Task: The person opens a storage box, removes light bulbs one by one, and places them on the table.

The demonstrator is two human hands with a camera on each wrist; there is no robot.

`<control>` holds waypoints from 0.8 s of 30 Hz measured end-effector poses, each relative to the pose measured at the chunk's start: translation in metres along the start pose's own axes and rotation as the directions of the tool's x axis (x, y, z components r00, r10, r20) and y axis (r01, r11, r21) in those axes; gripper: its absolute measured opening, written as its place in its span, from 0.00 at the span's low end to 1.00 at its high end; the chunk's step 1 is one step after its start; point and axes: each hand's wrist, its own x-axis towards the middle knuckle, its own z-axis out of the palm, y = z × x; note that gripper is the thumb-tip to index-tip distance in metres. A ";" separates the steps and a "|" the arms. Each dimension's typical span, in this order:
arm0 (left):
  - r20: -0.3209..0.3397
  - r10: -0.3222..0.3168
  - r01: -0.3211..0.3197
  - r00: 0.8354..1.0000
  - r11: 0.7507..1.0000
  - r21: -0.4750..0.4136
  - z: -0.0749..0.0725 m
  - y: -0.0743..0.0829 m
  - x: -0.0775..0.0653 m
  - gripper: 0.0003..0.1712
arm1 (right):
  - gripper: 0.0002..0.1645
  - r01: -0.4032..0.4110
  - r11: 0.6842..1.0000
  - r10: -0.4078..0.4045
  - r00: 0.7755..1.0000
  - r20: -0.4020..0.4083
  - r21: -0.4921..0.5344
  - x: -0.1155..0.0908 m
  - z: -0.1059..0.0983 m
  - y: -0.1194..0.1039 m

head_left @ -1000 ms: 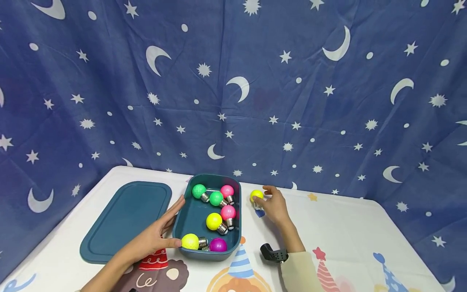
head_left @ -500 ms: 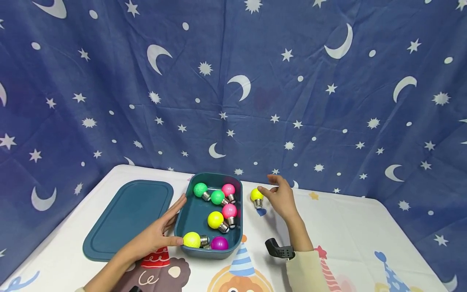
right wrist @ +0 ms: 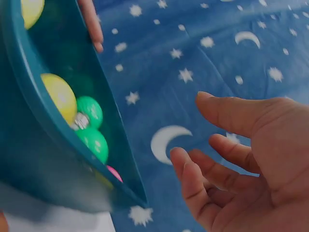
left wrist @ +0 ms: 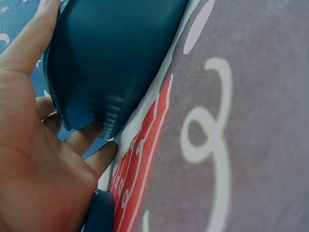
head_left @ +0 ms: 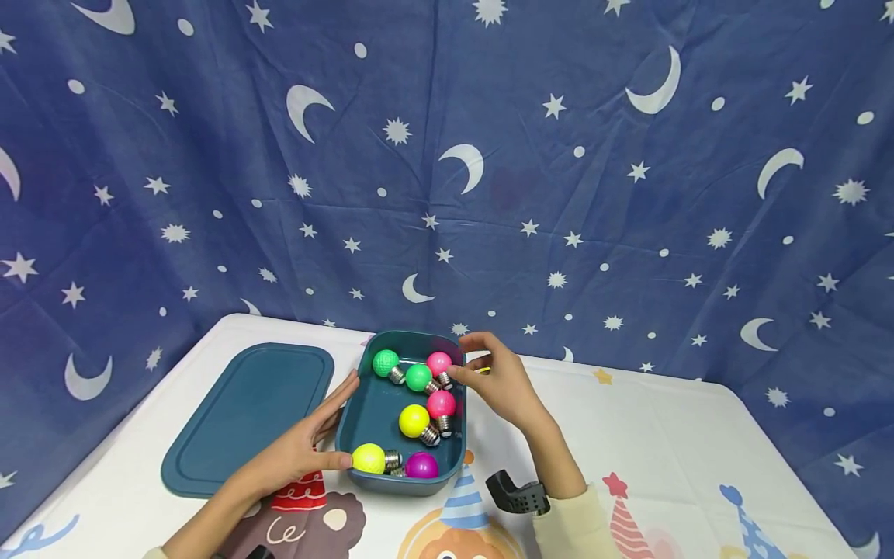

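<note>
A dark teal box [head_left: 366, 415] holds several coloured bulbs with metal screw bases: green bulbs [head_left: 386, 363], pink bulbs [head_left: 441, 404], yellow bulbs [head_left: 414, 421] and a purple bulb [head_left: 422, 466]. My left hand [head_left: 307, 450] rests against the box's left side, thumb near the front corner and fingers stretched along the wall. Beyond the box's right rim is my right hand [head_left: 503, 384], thumb and fingers spread, with nothing between them in the right wrist view. Behind that hand in the head view, only a sliver of another yellow bulb [head_left: 483, 370] shows.
A flat teal lid [head_left: 251, 419] lies on the table left of the box. The white tablecloth [head_left: 649, 435] has party-hat and animal prints. A blue curtain [head_left: 447, 155] with moons and stars hangs behind the table.
My right hand first drew back from the yellow bulb on the table, then moved left toward the box's right rim, covering most of that bulb from view. My left hand stays at the box.
</note>
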 end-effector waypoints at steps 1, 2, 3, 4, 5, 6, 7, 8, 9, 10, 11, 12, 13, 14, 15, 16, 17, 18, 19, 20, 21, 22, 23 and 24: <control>0.001 0.000 0.000 1.000 1.000 -0.001 0.000 -0.001 0.000 0.54 | 0.26 0.007 1.000 -0.007 1.000 0.019 0.005 0.000 0.003 -0.002; 0.002 0.002 -0.002 1.000 1.000 0.000 0.000 -0.001 0.000 0.54 | 0.26 0.012 1.000 -0.012 0.999 0.039 0.013 -0.001 0.007 -0.004; 0.003 0.004 -0.004 1.000 1.000 -0.001 0.000 -0.001 0.000 0.54 | 0.26 0.015 1.000 -0.016 0.998 0.060 0.018 -0.001 0.011 -0.006; 0.003 0.002 -0.002 1.000 1.000 -0.003 0.000 -0.002 0.000 0.54 | 0.26 0.020 1.000 -0.022 0.997 0.080 0.019 -0.002 0.014 -0.008; 0.003 0.000 0.000 1.000 1.000 -0.007 0.001 -0.002 0.000 0.54 | 0.26 0.029 0.999 -0.031 0.994 0.100 0.019 -0.002 0.018 -0.009; 0.003 -0.001 0.001 1.000 1.000 -0.009 0.001 -0.002 0.000 0.54 | 0.27 0.041 0.999 -0.043 0.992 0.120 0.016 -0.002 0.022 -0.009; 0.003 -0.001 0.001 1.000 1.000 -0.010 0.001 -0.002 0.000 0.54 | 0.27 0.054 0.998 -0.056 0.988 0.142 0.013 -0.002 0.026 -0.009; 0.005 0.000 0.000 1.000 1.000 -0.011 0.000 -0.002 0.000 0.54 | 0.27 0.069 0.998 -0.069 0.984 0.165 0.010 -0.003 0.030 -0.009; 0.005 0.000 0.000 1.000 1.000 -0.012 0.000 -0.002 0.000 0.54 | 0.26 0.085 0.996 -0.084 0.979 0.188 0.001 -0.003 0.034 -0.009; 0.007 0.001 -0.001 1.000 1.000 -0.013 0.000 -0.002 0.000 0.54 | 0.26 0.105 0.994 -0.102 0.972 0.212 -0.004 -0.003 0.038 -0.009; 0.009 0.004 -0.004 1.000 1.000 -0.014 0.000 -0.002 0.001 0.54 | 0.26 0.127 0.992 -0.124 0.964 0.237 0.002 -0.003 0.041 -0.009; 0.012 0.008 -0.008 1.000 1.000 -0.015 0.000 -0.002 0.001 0.54 | 0.27 0.148 0.989 -0.147 0.954 0.262 0.014 -0.003 0.045 -0.009; 0.016 0.014 -0.013 1.000 1.000 -0.017 0.000 -0.002 0.001 0.54 | 0.27 0.159 0.987 -0.158 0.945 0.287 0.022 -0.004 0.048 -0.010; 0.018 0.014 -0.014 1.000 1.000 -0.021 0.000 -0.002 0.001 0.54 | 0.27 0.169 0.985 -0.168 0.935 0.312 0.025 -0.006 0.050 -0.015; 0.019 0.009 -0.008 1.000 1.000 -0.021 0.001 -0.002 0.001 0.54 | 0.28 0.183 0.983 -0.183 0.925 0.332 0.031 -0.008 0.051 -0.020; 0.019 0.005 -0.004 1.000 1.000 -0.020 0.001 -0.001 0.001 0.53 | 0.28 0.195 0.980 -0.196 0.915 0.351 0.039 -0.009 0.054 -0.021; 0.019 0.004 -0.004 1.000 1.000 -0.013 0.001 -0.001 0.001 0.53 | 0.29 0.208 0.977 -0.209 0.906 0.367 0.042 -0.009 0.056 -0.021; 0.018 -0.004 0.004 1.000 1.000 -0.009 0.001 -0.001 0.001 0.53 | 0.30 0.215 0.976 -0.213 0.899 0.382 0.040 -0.010 0.059 -0.021; 0.016 -0.013 0.013 1.000 1.000 -0.005 0.001 0.000 0.001 0.53 | 0.30 0.220 0.975 -0.215 0.892 0.397 0.033 -0.011 0.061 -0.022; 0.014 -0.020 0.020 1.000 1.000 0.003 0.001 0.000 0.001 0.53 | 0.30 0.233 0.972 -0.224 0.884 0.411 0.029 -0.011 0.063 -0.022; 0.011 -0.030 0.029 0.999 1.000 0.010 0.001 0.000 0.001 0.53 | 0.30 0.248 0.968 -0.236 0.874 0.425 0.029 -0.011 0.067 -0.017; 0.010 -0.034 0.034 0.999 0.999 0.010 0.001 0.000 0.000 0.53 | 0.30 0.255 0.966 -0.240 0.864 0.442 0.027 -0.010 0.071 -0.013; 0.009 -0.039 0.039 0.999 0.999 0.010 0.001 0.001 0.000 0.53 | 0.29 0.261 0.965 -0.243 0.854 0.460 0.025 -0.010 0.074 -0.013; 0.006 -0.047 0.047 0.999 0.999 0.005 0.001 0.001 0.000 0.53 | 0.29 0.265 0.964 -0.242 0.845 0.476 0.020 -0.010 0.076 -0.013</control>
